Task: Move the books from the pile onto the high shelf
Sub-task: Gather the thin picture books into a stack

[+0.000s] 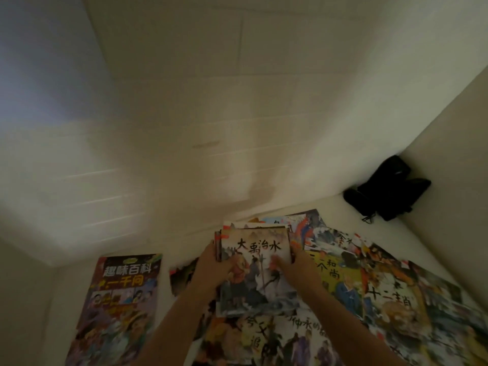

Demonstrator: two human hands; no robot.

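Lying over the spread pile (343, 281), a small stack of books (256, 268) is gripped at both sides, left hand (211, 268) and right hand (293, 265) curled round its edges.

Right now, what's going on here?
A person holds a small stack of picture books with both hands: the left hand grips its left edge, the right hand its right edge. The stack sits over a spread of more books lying flat on a white surface. One larger book lies apart to the left. A black object sits in the right corner. The frame is blurred.
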